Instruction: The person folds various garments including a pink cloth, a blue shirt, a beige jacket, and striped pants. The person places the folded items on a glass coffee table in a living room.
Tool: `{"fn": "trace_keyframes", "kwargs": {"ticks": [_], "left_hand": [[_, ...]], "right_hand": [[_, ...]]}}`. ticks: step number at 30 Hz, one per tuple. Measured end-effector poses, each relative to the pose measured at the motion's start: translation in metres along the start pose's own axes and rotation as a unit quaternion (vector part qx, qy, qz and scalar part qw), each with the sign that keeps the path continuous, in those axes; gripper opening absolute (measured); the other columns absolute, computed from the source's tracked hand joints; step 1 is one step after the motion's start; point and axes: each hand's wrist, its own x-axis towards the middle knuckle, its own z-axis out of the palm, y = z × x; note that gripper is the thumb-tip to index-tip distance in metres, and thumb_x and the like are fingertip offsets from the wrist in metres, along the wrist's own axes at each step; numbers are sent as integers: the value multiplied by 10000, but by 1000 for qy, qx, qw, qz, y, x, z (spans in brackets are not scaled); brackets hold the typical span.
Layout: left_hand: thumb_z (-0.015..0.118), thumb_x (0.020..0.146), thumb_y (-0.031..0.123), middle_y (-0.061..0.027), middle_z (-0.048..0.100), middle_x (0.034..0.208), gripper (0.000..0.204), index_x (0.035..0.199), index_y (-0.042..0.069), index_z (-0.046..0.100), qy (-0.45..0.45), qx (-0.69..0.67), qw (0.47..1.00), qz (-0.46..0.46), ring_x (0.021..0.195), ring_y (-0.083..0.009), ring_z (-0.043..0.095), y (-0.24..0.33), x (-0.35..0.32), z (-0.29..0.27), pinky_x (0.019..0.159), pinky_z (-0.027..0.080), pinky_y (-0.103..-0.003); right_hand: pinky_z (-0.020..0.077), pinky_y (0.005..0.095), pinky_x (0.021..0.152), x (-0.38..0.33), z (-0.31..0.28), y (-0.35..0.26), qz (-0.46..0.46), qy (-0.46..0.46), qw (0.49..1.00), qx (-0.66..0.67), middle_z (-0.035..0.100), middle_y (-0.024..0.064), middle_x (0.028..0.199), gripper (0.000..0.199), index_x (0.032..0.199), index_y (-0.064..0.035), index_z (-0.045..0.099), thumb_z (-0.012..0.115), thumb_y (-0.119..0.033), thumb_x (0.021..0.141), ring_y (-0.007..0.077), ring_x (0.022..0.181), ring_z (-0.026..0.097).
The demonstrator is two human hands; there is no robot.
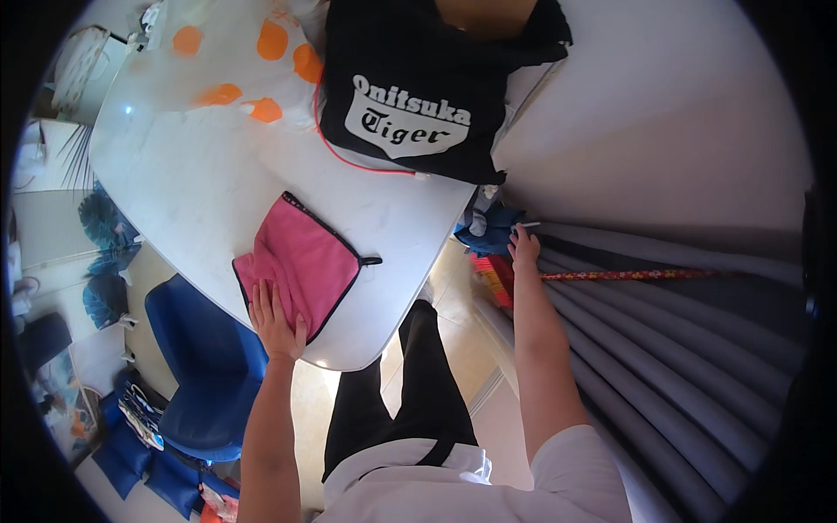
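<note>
- Pink cloth (309,257) with black edging lies, partly rucked, at the near end of the white tabletop (192,179).
- Left hand (277,321) rests flat on its near side, fingers extended, thumb apart, pinching nothing.
- Right hand (525,247) is beside a blue bundle (488,237), right of the tabletop; whether its fingers clamp anything, I can't tell.
- Pressing or smoothing the cloth seems in hand; the next move would call for even palm pressure.

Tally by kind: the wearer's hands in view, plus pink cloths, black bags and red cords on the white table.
Hands (left hand, right hand): 2
Pink cloth: 1
Black bag: 1
Red cord: 1
Total: 5
</note>
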Motion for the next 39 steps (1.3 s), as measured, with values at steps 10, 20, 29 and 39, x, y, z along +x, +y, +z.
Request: {"fn": "trace_keyframes", "kwargs": {"ticks": [10,20,29,39], "left_hand": [[464,791,406,-180,275,1457,690,1372,49,358,20,-18,1000,8,1346,-355,242,-2,-1,-4,1078,165,-495],[485,788,431,-176,292,1445,691,1356,51,377,38,-44,998,12,1336,-348,258,-9,-4,-3,1065,190,-506],[474,813,486,-159,311,1441,703,1358,49,391,65,-94,993,9,1343,-320,263,-15,-4,-5,1071,183,-500],[561,762,406,-170,334,1426,671,1316,45,452,64,-217,973,39,1333,-332,282,-36,-47,-8,1069,192,-492]], "right_hand": [[417,237,735,-21,-23,41,-208,-94,969,-92,610,44,1109,392,1161,-49,594,662,-222,816,104,932,553],[427,397,867,-345,112,-4,-666,-239,670,-223,600,111,1002,289,1014,-59,610,642,-46,728,298,974,563],[109,553,1081,-396,202,66,-626,-183,547,-526,250,157,1458,658,1298,-158,487,592,-492,740,380,1351,155],[119,572,1069,-420,149,118,-616,-121,530,-570,144,220,1485,743,1394,-63,326,530,-397,763,434,1349,132]]}}
